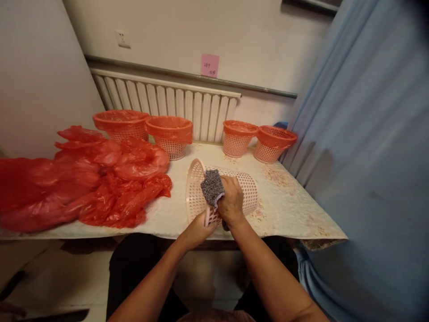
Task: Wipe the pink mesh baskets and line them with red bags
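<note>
A pale pink perforated plastic basket (248, 188) lies on its side on the table, its wide mouth facing left. My left hand (198, 230) is closed on the near part of its rim. Over the basket's outer wall, my right hand (232, 199) grips a dark grey cloth (213, 187) with a light edge, pressed to the side near the rim. A bit of dark cloth also shows below the right hand. The right fingertips are partly hidden.
Crumpled red plastic bags (100, 179) cover the table's left side. Several bag-lined baskets (236, 145) stand along the back, before a white radiator (174, 100). A blue curtain (362, 147) hangs at the right of the flowered tablecloth (295, 210).
</note>
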A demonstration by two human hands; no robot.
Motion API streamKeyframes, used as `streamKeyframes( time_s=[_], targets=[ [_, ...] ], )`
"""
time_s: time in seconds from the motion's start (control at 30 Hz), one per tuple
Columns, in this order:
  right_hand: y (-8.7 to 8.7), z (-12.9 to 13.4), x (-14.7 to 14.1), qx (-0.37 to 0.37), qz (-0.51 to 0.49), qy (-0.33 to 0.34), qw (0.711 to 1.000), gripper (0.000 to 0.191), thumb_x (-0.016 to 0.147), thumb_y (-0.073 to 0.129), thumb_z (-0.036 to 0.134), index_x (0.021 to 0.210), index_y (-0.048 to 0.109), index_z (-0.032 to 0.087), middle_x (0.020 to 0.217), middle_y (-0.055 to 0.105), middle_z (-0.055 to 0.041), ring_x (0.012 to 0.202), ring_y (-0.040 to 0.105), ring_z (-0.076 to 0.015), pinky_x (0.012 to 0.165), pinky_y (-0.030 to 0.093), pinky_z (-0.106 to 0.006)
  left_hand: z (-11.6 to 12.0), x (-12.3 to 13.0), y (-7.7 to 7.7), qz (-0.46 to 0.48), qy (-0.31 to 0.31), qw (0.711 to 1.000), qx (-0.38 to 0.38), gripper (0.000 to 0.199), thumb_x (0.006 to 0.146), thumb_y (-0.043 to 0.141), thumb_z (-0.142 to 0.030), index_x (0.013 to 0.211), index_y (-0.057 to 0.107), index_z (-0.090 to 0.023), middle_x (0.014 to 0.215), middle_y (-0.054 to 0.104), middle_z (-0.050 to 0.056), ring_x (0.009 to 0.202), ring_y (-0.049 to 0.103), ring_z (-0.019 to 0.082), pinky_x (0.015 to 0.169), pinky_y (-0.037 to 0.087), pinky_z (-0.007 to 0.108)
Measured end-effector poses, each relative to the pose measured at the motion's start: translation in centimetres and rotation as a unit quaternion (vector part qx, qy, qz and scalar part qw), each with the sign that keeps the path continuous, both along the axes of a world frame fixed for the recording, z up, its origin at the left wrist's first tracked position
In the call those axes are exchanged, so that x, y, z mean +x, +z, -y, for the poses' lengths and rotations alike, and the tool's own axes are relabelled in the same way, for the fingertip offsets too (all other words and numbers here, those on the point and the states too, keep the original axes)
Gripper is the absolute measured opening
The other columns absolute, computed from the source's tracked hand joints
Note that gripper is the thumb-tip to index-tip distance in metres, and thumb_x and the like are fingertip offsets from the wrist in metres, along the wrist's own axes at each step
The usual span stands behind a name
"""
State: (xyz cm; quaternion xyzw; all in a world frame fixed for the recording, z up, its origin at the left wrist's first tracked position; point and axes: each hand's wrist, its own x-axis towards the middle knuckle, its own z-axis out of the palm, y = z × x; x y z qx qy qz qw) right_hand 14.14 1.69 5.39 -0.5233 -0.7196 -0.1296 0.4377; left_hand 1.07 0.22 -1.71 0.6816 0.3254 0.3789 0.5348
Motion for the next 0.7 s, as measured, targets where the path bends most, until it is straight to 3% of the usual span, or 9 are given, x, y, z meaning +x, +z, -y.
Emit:
streamKeyframes(
  time_s=[0.1, 0.23, 0.47, 0.6, 0.7],
  targets=[
    [0.0, -0.3, 0.5, 0.002, 0.008, 0.002, 1.0, 0.02, 0.084, 0.052, 0.014, 0.1, 0.061, 0.019, 0.104, 0.063, -0.0065, 0.094, 0.048, -0.022, 0.084, 0.039, -0.034, -0.6, 0.9, 1.3, 0.029, 0.045, 0.998, 0.03, 0.041, 0.079, 0.053, -0.02, 0.12, 0.054, -0.011, 0.117, 0.065, 0.009, 0.108, 0.059, 0.023, 0.101, 0.043, 0.038],
    [-0.4, -2.5, 2.8, -0.011, 0.044, -0.022, 0.999, 0.015, 0.083, 0.05, 0.012, 0.09, 0.061, 0.019, 0.092, 0.062, -0.0062, 0.089, 0.048, -0.0216, 0.08, 0.037, -0.033, -0.4, 0.7, 1.4, 0.018, 0.045, 0.999, 0.008, 0.045, 0.077, 0.051, -0.017, 0.122, 0.054, -0.012, 0.12, 0.065, 0.007, 0.111, 0.058, 0.023, 0.105, 0.04, 0.038],
    [-2.6, -5.9, 10.5, -0.035, 0.039, -0.17, 0.984, 0.013, 0.079, 0.05, 0.014, 0.086, 0.06, 0.017, 0.087, 0.06, -0.0066, 0.083, 0.044, -0.0209, 0.071, 0.032, -0.03, 0.4, 0.1, 0.9, 0.023, 0.023, 0.999, 0.006, 0.048, 0.078, 0.05, -0.015, 0.126, 0.054, -0.013, 0.127, 0.062, 0.008, 0.118, 0.055, 0.023, 0.109, 0.036, 0.041],
    [-3.9, -5.2, 13.4, -0.029, -0.028, -0.245, 0.969, 0.015, 0.077, 0.049, 0.014, 0.087, 0.06, 0.016, 0.085, 0.059, -0.0066, 0.081, 0.045, -0.0208, 0.07, 0.032, -0.03, 0.1, -0.2, 0.2, 0.023, 0.025, 0.999, 0.002, 0.05, 0.077, 0.049, -0.014, 0.127, 0.054, -0.012, 0.127, 0.062, 0.008, 0.117, 0.056, 0.023, 0.109, 0.036, 0.042],
    [-5.0, -3.5, 13.2, -0.009, -0.064, -0.275, 0.959, 0.015, 0.076, 0.047, 0.013, 0.084, 0.059, 0.017, 0.082, 0.058, -0.0065, 0.082, 0.045, -0.0219, 0.071, 0.034, -0.031, -0.1, -0.6, -0.2, 0.022, 0.01, 1.0, -0.005, 0.049, 0.077, 0.05, -0.015, 0.125, 0.055, -0.012, 0.126, 0.063, 0.008, 0.116, 0.057, 0.023, 0.109, 0.036, 0.042]
  ],
)
